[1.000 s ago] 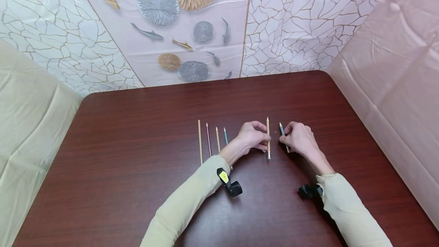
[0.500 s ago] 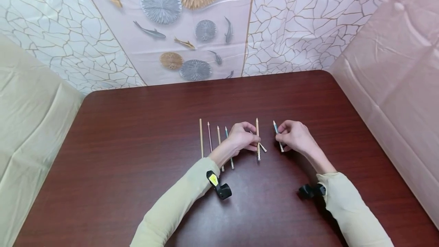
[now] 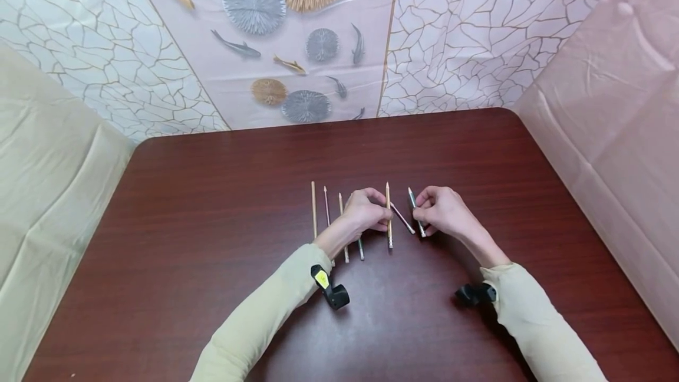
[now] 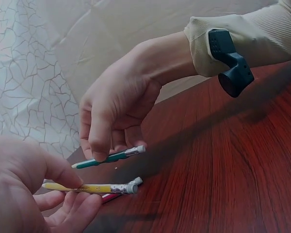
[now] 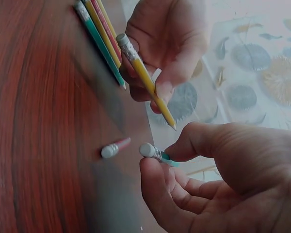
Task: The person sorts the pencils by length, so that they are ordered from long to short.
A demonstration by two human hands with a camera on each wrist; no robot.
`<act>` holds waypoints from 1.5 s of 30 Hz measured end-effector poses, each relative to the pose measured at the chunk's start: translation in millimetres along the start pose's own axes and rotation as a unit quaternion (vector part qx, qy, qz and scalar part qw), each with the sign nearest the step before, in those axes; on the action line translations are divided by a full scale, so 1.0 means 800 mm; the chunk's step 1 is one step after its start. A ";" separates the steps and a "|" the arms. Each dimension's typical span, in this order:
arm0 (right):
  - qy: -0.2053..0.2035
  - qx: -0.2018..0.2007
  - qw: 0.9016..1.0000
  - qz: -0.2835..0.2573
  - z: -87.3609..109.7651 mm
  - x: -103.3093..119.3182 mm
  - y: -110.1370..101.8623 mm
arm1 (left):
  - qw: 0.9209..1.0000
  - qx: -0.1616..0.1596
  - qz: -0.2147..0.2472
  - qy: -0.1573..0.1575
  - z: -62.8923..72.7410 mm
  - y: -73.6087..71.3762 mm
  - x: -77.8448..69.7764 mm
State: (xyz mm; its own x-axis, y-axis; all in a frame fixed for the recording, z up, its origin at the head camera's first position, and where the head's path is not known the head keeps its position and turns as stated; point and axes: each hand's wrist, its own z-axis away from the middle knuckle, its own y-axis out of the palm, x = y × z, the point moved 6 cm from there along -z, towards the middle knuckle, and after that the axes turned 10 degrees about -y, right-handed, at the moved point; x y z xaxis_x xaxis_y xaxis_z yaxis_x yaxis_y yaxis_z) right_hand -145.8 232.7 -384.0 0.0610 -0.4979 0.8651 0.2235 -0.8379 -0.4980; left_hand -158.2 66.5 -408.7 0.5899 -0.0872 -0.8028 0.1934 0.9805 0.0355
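Between thumb and fingers, my left hand [image 3: 366, 211] pinches a yellow pencil [image 3: 388, 193], tip pointing away and white eraser toward me. Just to its right, my right hand [image 3: 444, 212] grips a green pencil [image 3: 412, 197] the same way; its white eraser shows close up in the right wrist view. A red pencil [image 3: 406, 224] lies slanted on the table between the two hands, partly hidden by the left one. In the left wrist view the held yellow pencil [image 4: 97, 188] overlaps this red one.
Left of the hands, pencils lie side by side in a row: a yellow one [image 3: 313, 205], a red one [image 3: 326, 202], another yellow one [image 3: 341, 200] and a green one [image 3: 361, 249]. My left forearm covers part of them. A patterned curtain [image 3: 451, 34] hangs behind the table [image 3: 239, 164].
Both hands have moved left with their pencils, the right one closer to the left. More of the slanted red pencil between them now shows. The head view has shifted slightly.
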 end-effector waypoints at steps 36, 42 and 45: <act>-0.001 0.029 0.999 0.018 -0.008 0.012 0.048 | 0.897 -0.184 -0.375 0.142 0.025 -0.031 -0.008; -0.004 0.026 0.999 0.025 -0.009 0.012 0.049 | 0.888 -0.176 -0.400 0.141 0.022 -0.030 -0.009; -0.008 0.024 0.999 0.028 -0.009 0.013 0.049 | 0.884 -0.167 -0.414 0.137 0.020 -0.028 -0.010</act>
State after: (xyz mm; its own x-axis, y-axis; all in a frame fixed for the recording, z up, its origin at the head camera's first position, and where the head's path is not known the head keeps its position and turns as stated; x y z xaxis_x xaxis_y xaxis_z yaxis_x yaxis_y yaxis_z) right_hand -143.3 193.1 -394.7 0.0904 -0.5399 0.8369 0.2656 -0.7968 -0.5427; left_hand -154.8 42.1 -393.5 0.1337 -0.7980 -0.5877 0.2004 0.6025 -0.7725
